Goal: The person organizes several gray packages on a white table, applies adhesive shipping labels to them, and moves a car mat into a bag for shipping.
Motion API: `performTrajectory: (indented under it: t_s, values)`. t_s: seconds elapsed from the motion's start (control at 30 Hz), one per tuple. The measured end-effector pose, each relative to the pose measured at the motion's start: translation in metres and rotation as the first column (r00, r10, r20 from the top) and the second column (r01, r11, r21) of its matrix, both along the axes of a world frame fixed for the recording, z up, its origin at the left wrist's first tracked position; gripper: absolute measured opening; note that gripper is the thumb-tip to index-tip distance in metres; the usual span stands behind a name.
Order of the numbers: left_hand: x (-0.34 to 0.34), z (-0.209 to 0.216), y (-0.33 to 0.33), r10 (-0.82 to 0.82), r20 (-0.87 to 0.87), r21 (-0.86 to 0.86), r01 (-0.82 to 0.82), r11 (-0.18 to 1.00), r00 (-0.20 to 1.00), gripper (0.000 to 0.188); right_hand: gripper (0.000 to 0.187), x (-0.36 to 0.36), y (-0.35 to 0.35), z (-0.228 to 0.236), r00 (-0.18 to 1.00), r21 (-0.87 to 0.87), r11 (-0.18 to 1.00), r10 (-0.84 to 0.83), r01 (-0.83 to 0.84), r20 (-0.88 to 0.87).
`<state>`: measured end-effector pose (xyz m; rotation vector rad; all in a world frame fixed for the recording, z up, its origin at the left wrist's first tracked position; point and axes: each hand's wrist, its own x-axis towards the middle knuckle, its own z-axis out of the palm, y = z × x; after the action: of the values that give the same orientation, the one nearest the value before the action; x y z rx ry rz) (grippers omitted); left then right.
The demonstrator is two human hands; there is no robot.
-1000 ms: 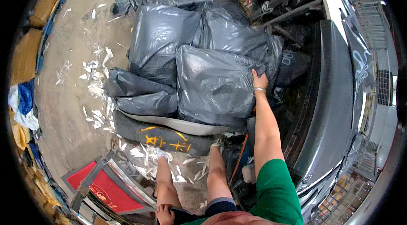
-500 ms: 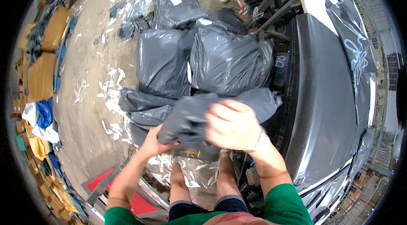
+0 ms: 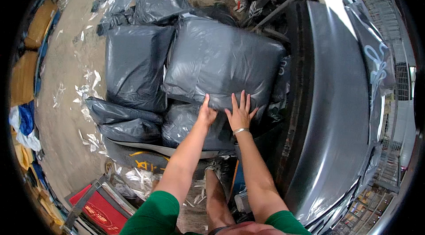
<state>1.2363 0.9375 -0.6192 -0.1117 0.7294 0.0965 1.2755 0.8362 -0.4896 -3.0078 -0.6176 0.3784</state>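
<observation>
At frame centre, the left hand [image 3: 207, 113] and right hand [image 3: 240, 114] press spread, flat fingers against a glossy, crinkled grey plastic parcel [image 3: 221, 60] topping the heap on a dusty concrete floor [image 3: 57, 102].

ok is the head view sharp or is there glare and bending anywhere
Head view: mostly sharp at the centre, where both hands, left hand and right hand, press the top grey bag; soft glare streaks the glossy grey panel; fisheye bends its edges, and the rim goes black.
</observation>
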Motion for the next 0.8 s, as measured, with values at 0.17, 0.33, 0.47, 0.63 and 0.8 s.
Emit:
performTrajectory:
  t_s: [0.17, 0.33, 0.47, 0.63, 0.8]
  values:
    - [0.012, 0.04, 0.036, -0.497, -0.224, 0.352, 0.545, 0.761, 0.839, 0.066, 0.065, 0.002, -0.037, -0.021, 0.99, 0.05, 0.999, -0.004, -0.003, 0.143]
    - [-0.02, 0.006, 0.025, -0.606, -0.287, 0.07, 0.647, 0.759, 0.742, 0.088, 0.05, -0.004, -0.052, -0.044, 0.98, 0.15, 0.989, -0.016, -0.014, 0.196]
    - [-0.008, 0.006, 0.022, -0.282, -0.155, 0.061, 0.294, 0.954, 0.947, 0.083, 0.042, -0.007, -0.076, -0.06, 0.973, 0.129, 0.991, 0.001, -0.031, 0.229]
    - [-0.002, 0.031, 0.046, -0.245, -0.02, 0.077, 0.245, 0.966, 0.969, 0.077, 0.047, 0.008, -0.075, -0.067, 0.959, 0.261, 0.962, 0.006, -0.084, 0.284]
    - [0.013, 0.016, 0.096, -0.644, -0.091, 0.26, 0.642, 0.721, 0.76, 0.078, 0.06, 0.026, -0.07, -0.068, 0.919, 0.1, 0.98, 0.121, -0.171, 0.375]
